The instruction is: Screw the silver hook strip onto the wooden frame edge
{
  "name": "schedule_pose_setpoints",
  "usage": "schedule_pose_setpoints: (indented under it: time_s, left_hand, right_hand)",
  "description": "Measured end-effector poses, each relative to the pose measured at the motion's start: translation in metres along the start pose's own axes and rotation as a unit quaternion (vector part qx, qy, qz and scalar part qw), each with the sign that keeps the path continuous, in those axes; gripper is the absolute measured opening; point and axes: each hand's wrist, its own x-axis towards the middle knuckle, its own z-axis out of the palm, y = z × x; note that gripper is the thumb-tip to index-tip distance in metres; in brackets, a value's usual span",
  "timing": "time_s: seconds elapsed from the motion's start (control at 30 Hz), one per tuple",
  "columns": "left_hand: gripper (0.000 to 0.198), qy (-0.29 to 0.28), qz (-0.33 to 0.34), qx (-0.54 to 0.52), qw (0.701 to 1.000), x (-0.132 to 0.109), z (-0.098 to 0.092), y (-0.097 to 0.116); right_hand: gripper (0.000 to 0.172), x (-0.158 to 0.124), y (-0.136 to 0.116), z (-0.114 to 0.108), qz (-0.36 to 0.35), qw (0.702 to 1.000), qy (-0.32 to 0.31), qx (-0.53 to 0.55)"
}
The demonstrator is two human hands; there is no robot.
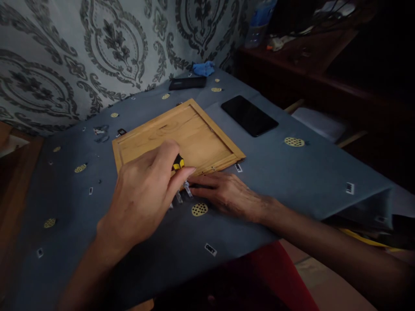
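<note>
A wooden framed board point(194, 134) lies on the cloth-covered table. My left hand point(139, 194) is closed around a screwdriver point(178, 163) with a yellow and black handle, held upright over the board's near edge. The screwdriver's tip is hidden behind my thumb. Several small metal hooks point(187, 189) stick out from that near edge, below the screwdriver. My right hand point(230, 196) lies low beside the hooks, fingers stretched out, with its fingertips against the near edge by the closest hook.
A black phone point(249, 115) lies right of the board. Behind it are a dark phone-shaped case point(187, 83) and a crumpled blue cloth point(203, 68). A small clear plastic bag point(101, 133) lies to the left. Patterned wall point(129, 47) borders the table's far side.
</note>
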Motion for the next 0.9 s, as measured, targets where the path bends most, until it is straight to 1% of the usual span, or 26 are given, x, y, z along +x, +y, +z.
schedule_pose_setpoints:
  time_s: [0.07,0.2,0.47,0.8,0.9]
  left_hand:
    - [0.017,0.001,-0.012,-0.004,1.0,0.0004,0.001,-0.0017]
    - [0.017,-0.001,-0.015,-0.009,1.0,0.0009,0.0019,-0.003]
    - [0.005,-0.024,0.004,-0.012,1.0,0.0012,0.0005,-0.0043]
    - [0.01,-0.051,0.009,-0.033,0.998,0.0018,-0.0019,-0.0068]
    - [0.012,-0.061,0.02,-0.035,0.997,0.0025,-0.0037,-0.0077]
  right_hand:
    - [0.039,0.0002,-0.0003,0.0002,0.0,1.0,0.008,-0.005]
    - [0.039,0.0006,-0.0005,-0.0004,0.004,1.0,-0.002,-0.005]
    - [0.038,0.0007,-0.0014,-0.0028,0.009,1.0,-0.008,0.001]
    - [0.038,0.0007,-0.0005,-0.0021,0.006,1.0,-0.012,0.0]
    - [0.038,0.0008,-0.0011,-0.0029,0.012,1.0,-0.017,0.002]
